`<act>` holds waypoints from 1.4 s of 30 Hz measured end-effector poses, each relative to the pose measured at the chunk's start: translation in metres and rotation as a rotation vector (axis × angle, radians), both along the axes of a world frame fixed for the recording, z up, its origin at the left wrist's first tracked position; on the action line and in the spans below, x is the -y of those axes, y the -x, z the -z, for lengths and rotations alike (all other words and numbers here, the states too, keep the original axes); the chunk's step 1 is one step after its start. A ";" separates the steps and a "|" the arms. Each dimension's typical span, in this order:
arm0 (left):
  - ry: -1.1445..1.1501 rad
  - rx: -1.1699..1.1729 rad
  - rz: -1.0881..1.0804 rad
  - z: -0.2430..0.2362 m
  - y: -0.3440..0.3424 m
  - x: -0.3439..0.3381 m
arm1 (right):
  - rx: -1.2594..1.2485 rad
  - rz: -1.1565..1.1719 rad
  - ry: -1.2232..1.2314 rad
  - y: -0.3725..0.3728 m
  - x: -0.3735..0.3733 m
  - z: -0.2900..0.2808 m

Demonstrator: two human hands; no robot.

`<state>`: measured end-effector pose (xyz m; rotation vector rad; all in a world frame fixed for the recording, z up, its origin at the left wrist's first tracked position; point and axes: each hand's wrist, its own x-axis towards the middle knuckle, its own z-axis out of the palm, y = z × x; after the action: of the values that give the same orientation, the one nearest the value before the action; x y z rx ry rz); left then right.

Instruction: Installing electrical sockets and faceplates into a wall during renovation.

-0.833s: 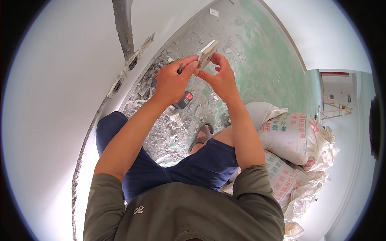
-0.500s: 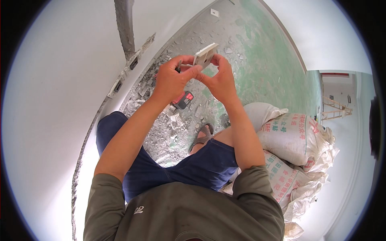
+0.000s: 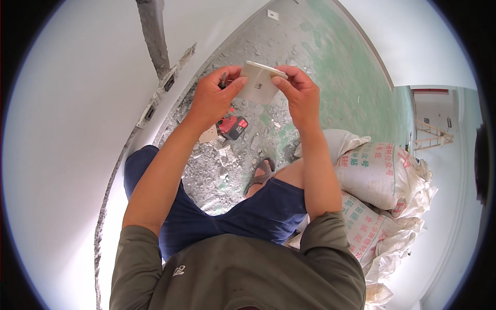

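A flat, pale wall socket plate (image 3: pixel 260 89) with a small opening in its middle is held up between my two hands. My left hand (image 3: pixel 213 95) pinches its left edge, with a thin dark tool, perhaps a screwdriver, sticking up from the same hand. Only the tool's dark end shows; the rest is hidden in my palm. At the plate's right edge, my right hand (image 3: pixel 302 98) grips with the thumb on the face and the fingers behind. Below my left hand, a red and black power tool (image 3: pixel 235 127) lies on the rubble.
Broken plaster (image 3: pixel 214 173) covers the floor beside the left wall. Two dark wall boxes (image 3: pixel 149 112) sit in that wall, near a chiselled groove (image 3: pixel 154 39). Stuffed white sacks (image 3: pixel 369 173) are stacked at my right. Another white plate (image 3: pixel 273 15) lies far ahead; a wooden ladder (image 3: pixel 431 137) stands at far right.
The plate has turned from edge-on to show its broad face. My hands have spread apart to its two sides, the right one moving rightward.
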<state>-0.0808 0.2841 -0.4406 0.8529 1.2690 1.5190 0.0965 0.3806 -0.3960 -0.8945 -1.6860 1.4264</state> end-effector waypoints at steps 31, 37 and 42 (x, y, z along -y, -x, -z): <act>0.040 0.273 0.004 0.005 0.007 -0.005 | 0.227 -0.056 -0.040 -0.008 0.002 0.005; 0.134 0.283 0.002 0.007 0.009 -0.006 | 0.512 -0.121 -0.735 0.002 0.012 -0.006; 0.165 0.241 0.021 0.006 0.009 -0.004 | 0.670 -0.206 -0.847 0.005 0.014 -0.007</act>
<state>-0.0897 0.2884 -0.4466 0.5567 1.1842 1.4310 0.0915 0.3667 -0.3888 -0.7319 -2.6279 0.3785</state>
